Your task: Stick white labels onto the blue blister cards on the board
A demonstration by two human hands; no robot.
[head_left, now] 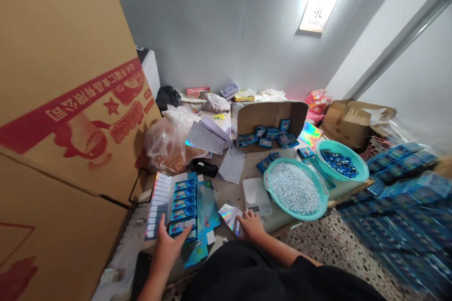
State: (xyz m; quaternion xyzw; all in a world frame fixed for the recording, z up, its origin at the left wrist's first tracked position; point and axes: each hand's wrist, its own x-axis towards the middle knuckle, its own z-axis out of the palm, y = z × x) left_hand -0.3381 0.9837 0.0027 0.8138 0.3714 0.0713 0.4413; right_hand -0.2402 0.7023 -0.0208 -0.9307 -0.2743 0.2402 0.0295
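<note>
Observed from beside the seated person: the row of small blue boxes [182, 203] lies on the low table [231, 190] directly ahead of the left hand [168, 245]. The row runs away from the person, near end to far end. Each box lies crosswise, its long side left to right. The left hand is at the near end, thumb up along the left side and fingers laid over the nearest box. Whether it grips the box or only rests on it cannot be told. The right hand [251, 225] is well apart to the right, palm down, fingers loosely spread, fingertips on a shiny rainbow foil card [229, 214] just short of a small white scale [256, 196]. The left hand is therefore plainly the nearer to the row. Under and beside the boxes lies a flat blue printed card sheet [209, 209], glossy and unfolded. The boxes are rectangular, with glossy printed faces. Beyond the scale stands a round teal plastic basin [296, 217] heaped with pale, small pellets, and a second teal basin [348, 180] holds dark blue pieces. An open brown cardboard box [268, 114] holds more blue packs. A crinkled clear plastic bag [168, 141] and a large printed carton [63, 103] stand to the left.
</note>
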